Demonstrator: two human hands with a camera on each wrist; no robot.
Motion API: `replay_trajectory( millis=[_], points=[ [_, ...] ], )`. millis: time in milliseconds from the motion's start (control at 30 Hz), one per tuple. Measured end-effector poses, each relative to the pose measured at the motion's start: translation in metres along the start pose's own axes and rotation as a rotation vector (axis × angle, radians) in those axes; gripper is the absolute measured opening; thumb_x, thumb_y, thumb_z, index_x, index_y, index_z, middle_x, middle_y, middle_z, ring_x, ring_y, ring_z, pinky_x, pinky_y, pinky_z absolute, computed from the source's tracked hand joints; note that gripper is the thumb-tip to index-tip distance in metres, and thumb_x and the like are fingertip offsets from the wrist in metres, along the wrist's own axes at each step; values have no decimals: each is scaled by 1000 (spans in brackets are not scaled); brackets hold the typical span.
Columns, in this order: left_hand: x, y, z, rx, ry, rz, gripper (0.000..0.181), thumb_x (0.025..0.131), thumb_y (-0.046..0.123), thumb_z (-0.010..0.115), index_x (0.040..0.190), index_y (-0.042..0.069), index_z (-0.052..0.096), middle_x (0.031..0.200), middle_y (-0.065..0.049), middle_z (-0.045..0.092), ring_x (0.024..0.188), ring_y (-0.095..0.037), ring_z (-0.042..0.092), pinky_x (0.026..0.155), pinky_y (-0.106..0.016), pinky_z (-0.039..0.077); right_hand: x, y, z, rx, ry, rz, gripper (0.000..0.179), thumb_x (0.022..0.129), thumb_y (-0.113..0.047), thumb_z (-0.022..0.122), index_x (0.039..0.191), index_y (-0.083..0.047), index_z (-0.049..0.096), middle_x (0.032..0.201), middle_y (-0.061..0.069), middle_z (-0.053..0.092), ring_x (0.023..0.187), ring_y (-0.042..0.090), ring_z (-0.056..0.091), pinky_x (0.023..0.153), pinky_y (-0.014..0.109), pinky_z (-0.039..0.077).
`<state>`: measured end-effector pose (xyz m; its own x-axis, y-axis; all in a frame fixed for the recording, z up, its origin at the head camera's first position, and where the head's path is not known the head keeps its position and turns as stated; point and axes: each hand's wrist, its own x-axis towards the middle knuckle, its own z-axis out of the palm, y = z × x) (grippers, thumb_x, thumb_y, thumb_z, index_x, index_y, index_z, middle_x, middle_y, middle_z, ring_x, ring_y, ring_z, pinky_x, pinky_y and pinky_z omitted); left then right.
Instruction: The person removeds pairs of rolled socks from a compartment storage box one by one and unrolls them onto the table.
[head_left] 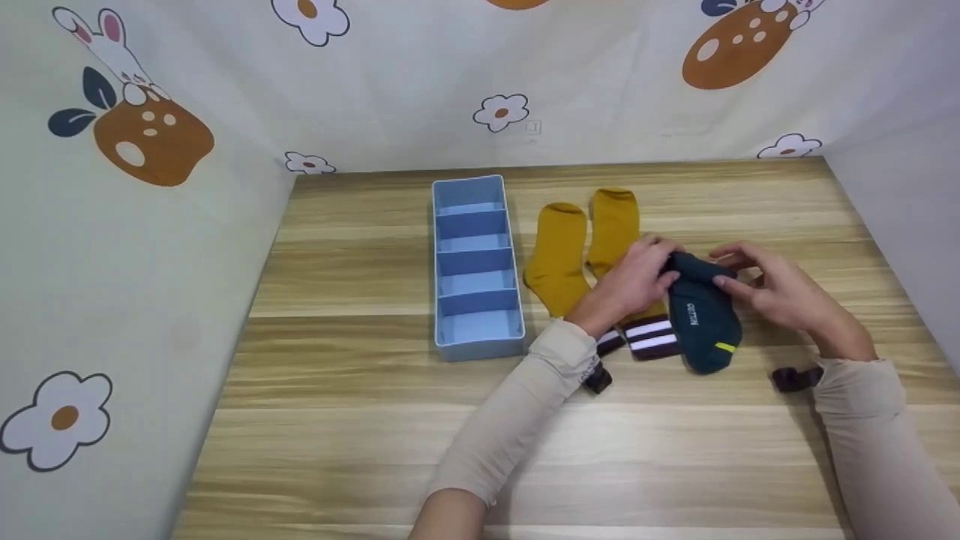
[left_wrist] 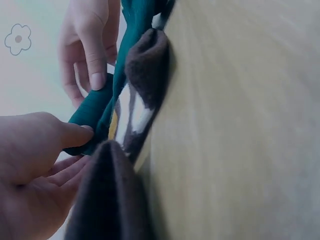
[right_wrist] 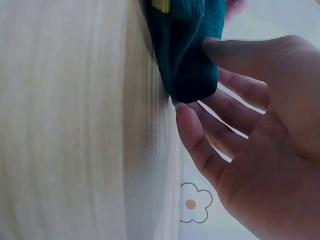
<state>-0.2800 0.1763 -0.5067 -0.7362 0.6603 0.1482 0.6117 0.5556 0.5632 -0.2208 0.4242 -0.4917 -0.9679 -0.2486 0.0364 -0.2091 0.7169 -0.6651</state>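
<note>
A rolled end of the green sock (head_left: 705, 326) was pinched by the left hand (head_left: 634, 279) between thumb and fingers, and its other side was held by the right hand (head_left: 784, 294), with the thumb laid on the roll and the fingers curved beneath. The sock was placed on the right part of the table (head_left: 360, 427), its toe pointed toward the person; whether one sock or a stacked pair was held could not be told. The rolling was judged to be only partly done, since the foot was left flat. Just to the left, one yellow sock (head_left: 559, 259) and another yellow sock (head_left: 615, 225) were laid out flat, apparently left to be rolled, and a striped cuff (head_left: 651, 337) was seen beside the green cloth. Farther left, a blue box (head_left: 480, 349) with four compartments was set; every sock in view was outside it.
</note>
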Motion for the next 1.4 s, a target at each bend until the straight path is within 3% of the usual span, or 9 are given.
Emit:
replay_trajectory(
  millis=[133, 333, 533, 667, 1000, 1167, 1400],
  points=[
    [0, -1, 1, -23, 46, -30, 34, 109, 23, 66, 142, 16, 66, 141, -7, 63, 123, -16, 62, 109, -18, 49, 0, 0, -1, -7, 12, -24, 27, 107, -13, 68, 132, -3, 67, 125, 19, 74, 105, -8, 59, 78, 12, 52],
    [0, 1, 2, -29, 64, -46, 34, 108, 19, 67, 142, 18, 65, 144, -6, 63, 125, -15, 62, 110, -19, 50, 0, 0, -1, -6, 15, 46, 31, 103, -12, 75, 133, -7, 70, 128, 16, 72, 107, -4, 59, 79, 10, 54],
    [1, 2, 3, -5, 102, -51, 36, 109, 16, 65, 144, 19, 66, 145, -4, 65, 130, -16, 64, 111, -20, 50, 1, 3, 1, -59, 93, -71, 30, 100, -6, 76, 130, -3, 74, 120, 17, 73, 102, -3, 58, 74, 8, 50],
    [1, 2, 3, 29, 123, -53, 36, 109, 17, 65, 144, 18, 68, 144, -4, 64, 128, -15, 65, 109, -17, 50, 2, 4, 2, -69, 123, -87, 26, 100, -6, 76, 126, -5, 73, 116, 16, 76, 100, -4, 60, 71, 9, 49],
    [2, 4, 4, 34, 104, -76, 36, 110, 18, 64, 145, 23, 66, 146, 3, 60, 127, -10, 64, 107, -17, 51, 1, 3, 1, -79, 131, -47, 27, 94, 1, 80, 121, 0, 75, 118, 20, 72, 102, -3, 58, 75, 5, 49],
    [2, 4, 5, 43, 63, -90, 37, 111, 25, 62, 148, 25, 62, 150, 5, 60, 130, -11, 63, 108, -21, 53, 0, 2, 1, -99, 135, -48, 27, 98, 0, 76, 125, -1, 75, 119, 20, 73, 103, 0, 59, 75, 3, 47],
    [-1, 4, 6, 69, 53, -34, 31, 112, 30, 60, 142, 23, 62, 143, 3, 65, 126, -14, 63, 109, -24, 53, 3, 3, 2, -104, 128, -54, 25, 100, -2, 75, 124, -7, 76, 117, 16, 78, 102, 6, 65, 72, 9, 50]
  ],
)
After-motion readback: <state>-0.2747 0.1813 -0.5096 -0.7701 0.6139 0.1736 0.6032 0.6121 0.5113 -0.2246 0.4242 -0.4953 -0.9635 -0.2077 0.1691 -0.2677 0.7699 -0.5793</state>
